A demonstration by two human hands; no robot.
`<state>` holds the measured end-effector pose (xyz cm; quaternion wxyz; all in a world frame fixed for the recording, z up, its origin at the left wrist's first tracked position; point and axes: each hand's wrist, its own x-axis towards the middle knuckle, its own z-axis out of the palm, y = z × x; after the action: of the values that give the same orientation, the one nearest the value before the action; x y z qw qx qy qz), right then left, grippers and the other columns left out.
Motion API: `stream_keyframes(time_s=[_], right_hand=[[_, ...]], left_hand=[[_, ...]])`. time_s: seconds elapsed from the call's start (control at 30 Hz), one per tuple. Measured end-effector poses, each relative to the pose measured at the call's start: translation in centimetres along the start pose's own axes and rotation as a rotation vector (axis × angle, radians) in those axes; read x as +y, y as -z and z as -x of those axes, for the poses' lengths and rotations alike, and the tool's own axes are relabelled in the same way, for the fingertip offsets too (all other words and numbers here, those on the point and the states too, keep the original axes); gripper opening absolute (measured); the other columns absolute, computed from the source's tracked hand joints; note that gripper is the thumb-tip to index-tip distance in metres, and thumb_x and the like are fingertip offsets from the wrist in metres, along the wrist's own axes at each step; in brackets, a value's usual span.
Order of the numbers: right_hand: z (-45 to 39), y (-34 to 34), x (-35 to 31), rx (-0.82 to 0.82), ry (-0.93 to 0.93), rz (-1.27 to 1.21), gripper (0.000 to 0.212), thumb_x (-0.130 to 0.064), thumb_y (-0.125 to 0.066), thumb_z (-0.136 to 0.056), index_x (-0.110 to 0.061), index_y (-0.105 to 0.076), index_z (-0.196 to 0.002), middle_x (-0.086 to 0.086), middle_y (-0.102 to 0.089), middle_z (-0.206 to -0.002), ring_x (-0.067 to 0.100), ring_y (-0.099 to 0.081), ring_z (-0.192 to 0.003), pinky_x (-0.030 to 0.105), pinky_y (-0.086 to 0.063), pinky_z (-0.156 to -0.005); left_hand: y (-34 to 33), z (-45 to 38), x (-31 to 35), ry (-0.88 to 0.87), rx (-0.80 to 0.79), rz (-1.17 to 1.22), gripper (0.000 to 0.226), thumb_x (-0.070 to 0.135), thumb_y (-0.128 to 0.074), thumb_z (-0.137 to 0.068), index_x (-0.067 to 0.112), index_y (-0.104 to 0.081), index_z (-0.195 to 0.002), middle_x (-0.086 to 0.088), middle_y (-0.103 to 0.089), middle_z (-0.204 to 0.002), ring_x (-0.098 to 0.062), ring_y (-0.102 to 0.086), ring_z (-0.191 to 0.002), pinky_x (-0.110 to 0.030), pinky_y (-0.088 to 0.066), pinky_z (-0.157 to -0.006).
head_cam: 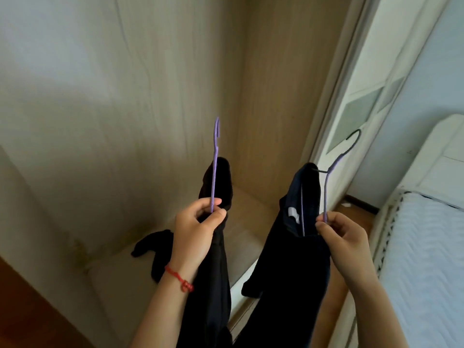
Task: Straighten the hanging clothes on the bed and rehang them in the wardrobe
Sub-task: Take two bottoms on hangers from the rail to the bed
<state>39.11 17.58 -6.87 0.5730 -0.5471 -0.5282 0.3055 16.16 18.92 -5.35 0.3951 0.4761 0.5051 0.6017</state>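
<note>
2 dark garments on purple hangers, held up at the open wardrobe.

The left hand [198, 222] pinches 1 purple hanger [215, 169], the right hand [344, 237] the other hanger [326, 189] (no rail visible); such light fingertip grips could let either black garment [288, 259] slide off.

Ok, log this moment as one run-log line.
left hand: pinches purple hanger, dark garment on it | right hand: pinches second hanger, dark garment 2 on it | wardrobe ahead | rail: unseen
</note>
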Motion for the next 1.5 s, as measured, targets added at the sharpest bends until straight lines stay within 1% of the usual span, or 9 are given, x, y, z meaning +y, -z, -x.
stream_keyframes(time_s=[0.17, 0.33, 0.57, 0.8, 0.93, 1.03, 1.13, 1.3, 1.5], right_hand=[[1.1, 3.3, 1.0, 0.088, -0.058, 0.045, 0.024, 0.000, -0.053, -0.088, -0.013, -0.061, -0.070, -0.007, -0.057, -0.052, 0.006, -0.045, -0.049, 0.011, -0.035, -0.044], [3.1, 5.3, 1.8, 0.190, -0.099, 0.085, 0.025, 0.003, -0.054, -0.086, -0.014, -0.062, -0.069, -0.008, -0.058, -0.053, 0.004, -0.048, -0.049, 0.008, -0.038, -0.046], [8.2, 5.5, 0.2, 0.341, -0.131, 0.175, 0.019, 0.004, -0.054, -0.085, -0.009, -0.062, -0.074, 0.007, -0.057, -0.063, 0.005, -0.047, -0.050, 0.008, -0.038, -0.047], [17.4, 3.5, -3.3, 0.605, -0.134, 0.264, 0.019, 0.001, -0.054, -0.085, -0.013, -0.063, -0.074, 0.009, -0.054, -0.063, 0.007, -0.043, -0.052, 0.009, -0.035, -0.045], [23.7, 2.6, -5.7, 0.763, -0.170, 0.296, 0.021, 0.000, -0.056, -0.085, -0.015, -0.063, -0.073, 0.011, -0.056, -0.067, 0.006, -0.045, -0.054, 0.007, -0.035, -0.047], [28.8, 2.6, -7.9, 0.848, -0.213, 0.350, 0.018, -0.005, -0.057, -0.085, -0.017, -0.065, -0.075, 0.008, -0.058, -0.066, 0.010, -0.049, -0.057, 0.014, -0.040, -0.051], [33.2, 3.0, -9.9, 0.925, -0.230, 0.393, 0.016, -0.004, -0.059, -0.084, -0.015, -0.067, -0.076, 0.003, -0.063, -0.065, 0.006, -0.052, -0.055, 0.010, -0.041, -0.052], [38.9, 4.1, -11.2, 0.988, -0.234, 0.449, 0.024, 0.002, -0.058, -0.083, -0.018, -0.065, -0.073, -0.015, -0.064, -0.060, 0.000, -0.055, -0.053, 0.006, -0.041, -0.053], [46.0, 7.1, -11.5, 1.057, -0.253, 0.465, 0.024, 0.004, -0.058, -0.083, -0.017, -0.063, -0.072, -0.014, -0.061, -0.057, 0.001, -0.052, -0.052, 0.006, -0.038, -0.051]], left_hand=[[-0.3, 0.1, -0.5, 0.039, -0.040, -0.008, 0.020, -0.003, -0.062, -0.080, 0.016, -0.065, -0.080, 0.001, -0.066, -0.077, 0.009, -0.060, -0.062, -0.002, -0.045, -0.062], [-0.9, 0.4, -1.4, 0.057, -0.089, -0.032, 0.014, -0.004, -0.061, -0.080, 0.008, -0.066, -0.087, 0.001, -0.065, -0.076, 0.012, -0.059, -0.059, 0.000, -0.044, -0.060], [-1.0, 1.6, -1.4, 0.054, -0.196, 0.028, 0.015, -0.002, -0.061, -0.081, 0.012, -0.065, -0.083, 0.002, -0.063, -0.073, 0.011, -0.060, -0.058, 0.000, -0.043, -0.056], [1.1, 4.7, -1.5, 0.073, -0.364, 0.091, 0.022, 0.003, -0.062, -0.082, 0.024, -0.063, -0.076, 0.001, -0.064, -0.079, -0.008, -0.060, -0.075, -0.008, -0.046, -0.062], [1.9, 7.2, -0.6, 0.062, -0.432, 0.148, 0.023, 0.000, -0.061, -0.082, 0.022, -0.062, -0.076, 0.001, -0.062, -0.078, -0.005, -0.058, -0.072, 0.000, -0.043, -0.059], [1.6, 9.5, 0.6, 0.070, -0.532, 0.189, 0.011, -0.001, -0.060, -0.082, 0.010, -0.063, -0.084, 0.003, -0.058, -0.073, -0.001, -0.057, -0.065, 0.000, -0.042, -0.056], [0.9, 12.0, 1.6, 0.042, -0.610, 0.204, 0.009, 0.002, -0.061, -0.082, 0.008, -0.062, -0.089, 0.005, -0.057, -0.071, 0.008, -0.055, -0.058, 0.000, -0.041, -0.056], [-0.3, 17.2, 2.7, 0.026, -0.741, 0.179, 0.012, 0.006, -0.062, -0.081, 0.017, -0.062, -0.087, 0.006, -0.058, -0.072, -0.006, -0.053, -0.066, 0.000, -0.039, -0.053], [-0.8, 24.8, 4.3, -0.018, -0.881, 0.183, 0.012, 0.002, -0.060, -0.082, 0.010, -0.062, -0.091, 0.004, -0.057, -0.073, -0.004, -0.054, -0.065, 0.000, -0.041, -0.056]])
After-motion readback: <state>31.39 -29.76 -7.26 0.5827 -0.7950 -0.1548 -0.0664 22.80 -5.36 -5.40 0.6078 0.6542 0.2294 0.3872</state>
